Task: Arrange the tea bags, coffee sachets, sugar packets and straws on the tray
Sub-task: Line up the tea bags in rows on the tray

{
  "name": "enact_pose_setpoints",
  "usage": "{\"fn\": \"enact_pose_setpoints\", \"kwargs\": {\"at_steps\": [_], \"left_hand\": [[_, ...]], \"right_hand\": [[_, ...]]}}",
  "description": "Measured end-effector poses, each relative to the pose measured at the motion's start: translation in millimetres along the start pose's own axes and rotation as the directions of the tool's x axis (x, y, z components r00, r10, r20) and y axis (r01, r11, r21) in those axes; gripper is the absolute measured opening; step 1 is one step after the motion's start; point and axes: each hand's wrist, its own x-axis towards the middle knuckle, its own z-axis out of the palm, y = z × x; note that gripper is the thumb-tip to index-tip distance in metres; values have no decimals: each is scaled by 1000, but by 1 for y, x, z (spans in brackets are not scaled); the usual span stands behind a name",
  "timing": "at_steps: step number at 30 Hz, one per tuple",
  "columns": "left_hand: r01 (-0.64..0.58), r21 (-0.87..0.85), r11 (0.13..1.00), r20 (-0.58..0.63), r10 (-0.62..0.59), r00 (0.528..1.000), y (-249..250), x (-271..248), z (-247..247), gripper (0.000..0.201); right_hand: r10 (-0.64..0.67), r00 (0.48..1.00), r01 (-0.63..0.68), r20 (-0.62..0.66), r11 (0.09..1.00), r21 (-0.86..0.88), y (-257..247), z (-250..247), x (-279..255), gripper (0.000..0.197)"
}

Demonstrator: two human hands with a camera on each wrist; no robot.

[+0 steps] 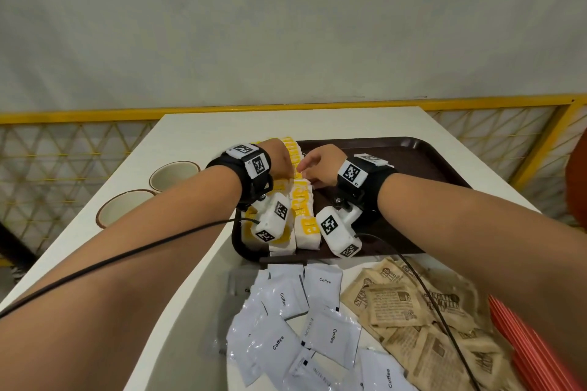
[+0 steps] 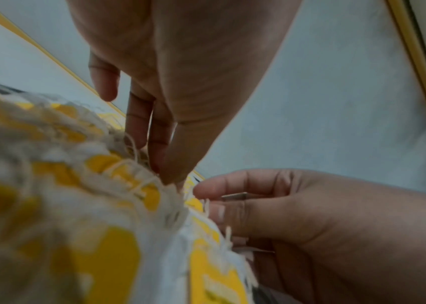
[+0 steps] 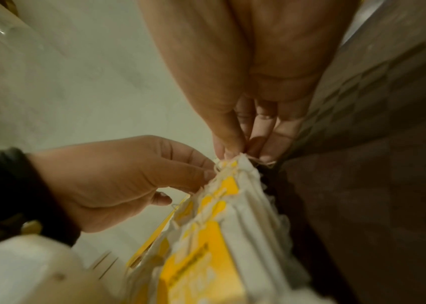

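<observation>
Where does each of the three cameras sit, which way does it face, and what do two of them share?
Head: looks forward and down over both forearms at the tray, tea bags, coffee sachets, sugar packets.
Left wrist: looks along the left hand at the tea bags; right hand shows.
Right wrist: looks along the right hand at the tea bags; left hand shows.
Shared: both wrist views show both hands on the tea bags.

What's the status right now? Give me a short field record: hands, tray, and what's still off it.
left hand: fingertips on the tea bags, pinching at the row's top
right hand: pinching the same row from the other side
tray: brown, holds only tea bags, along its left side
coffee sachets: heaped on the table, off tray
sugar packets: heaped beside them, off tray
straws: red, at right edge, off tray
</observation>
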Motion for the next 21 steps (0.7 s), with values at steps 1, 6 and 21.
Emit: {"fn": "enact_pose_setpoints", "kwargs": {"at_steps": [1,6,21], "left_hand": [[-8,-23,1000,-8,8,1000,0,0,1,21],[0,-256,967,-131,-34,991,-12,-9,-15,17],[211,-466,859,60,-207,976,-39,-41,3,36]], "right_hand": [[3,1000,-3,-5,1000,14,0,-1,-1,12],[112,992,-95,-51,961,259,0,-9,4,15],[-60,997,77,49,787,-612,-16,10,6,27]]}}
